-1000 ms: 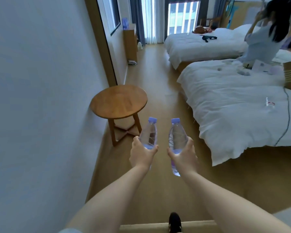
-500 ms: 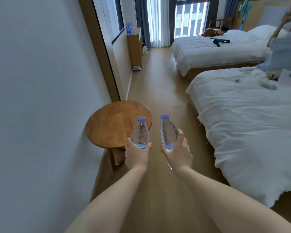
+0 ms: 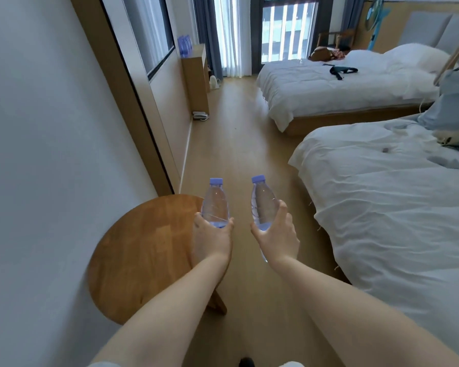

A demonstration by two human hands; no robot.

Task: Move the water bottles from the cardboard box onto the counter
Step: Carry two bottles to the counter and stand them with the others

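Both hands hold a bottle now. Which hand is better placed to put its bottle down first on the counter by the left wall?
Probably the left hand: its bottle is on the counter's side, the left.

1. A round wooden table (image 3: 143, 255) stands against the pale wall (image 3: 37, 128).
2. Wooden floor (image 3: 239, 139) runs beyond the table to a bright window (image 3: 286, 27).
3. Two white beds (image 3: 398, 207) lie right of the table.
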